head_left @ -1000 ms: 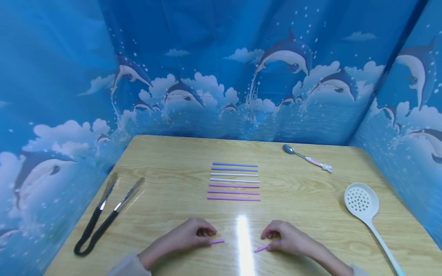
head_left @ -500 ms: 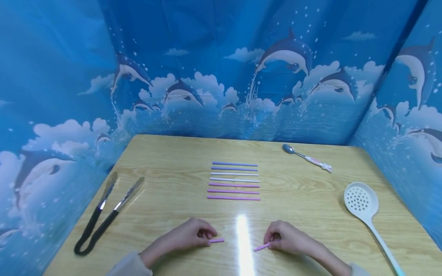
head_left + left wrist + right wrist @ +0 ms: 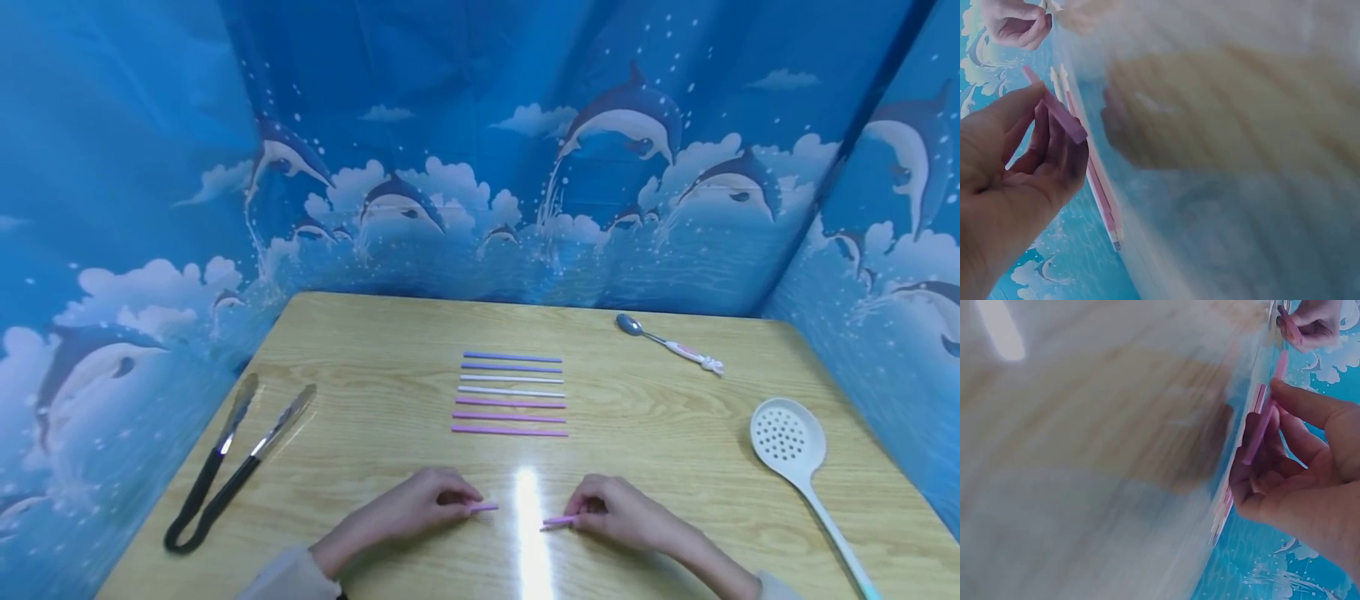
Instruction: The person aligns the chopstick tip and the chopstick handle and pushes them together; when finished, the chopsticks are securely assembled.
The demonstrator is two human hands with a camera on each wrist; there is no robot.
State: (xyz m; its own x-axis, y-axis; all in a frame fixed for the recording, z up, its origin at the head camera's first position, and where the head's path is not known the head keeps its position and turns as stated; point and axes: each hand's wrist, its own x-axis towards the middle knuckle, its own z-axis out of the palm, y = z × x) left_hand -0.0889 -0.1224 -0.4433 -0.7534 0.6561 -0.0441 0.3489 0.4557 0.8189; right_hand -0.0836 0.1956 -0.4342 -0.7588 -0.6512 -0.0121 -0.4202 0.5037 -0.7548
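Observation:
Near the front of the table, my left hand pinches a short pink stick between thumb and fingers. In the left wrist view this stick is thin and straight, poking out on both sides of the pinch. My right hand pinches another short pink stick, whose free end points left towards the first. The right wrist view shows that stick slanting across my fingers. A gap with a bright light reflection lies between the two sticks. Both appear held just above the tabletop.
Beyond my hands lies a row of several longer sticks, pink, white and blue-purple. Black-handled tongs lie at left, a spoon at back right, and a white slotted skimmer at right. A dolphin-print curtain borders the table.
My left hand has moved right and slightly away from me with its stick. The right hand's stick has shifted left and up, turning more level. The gap between them has narrowed.

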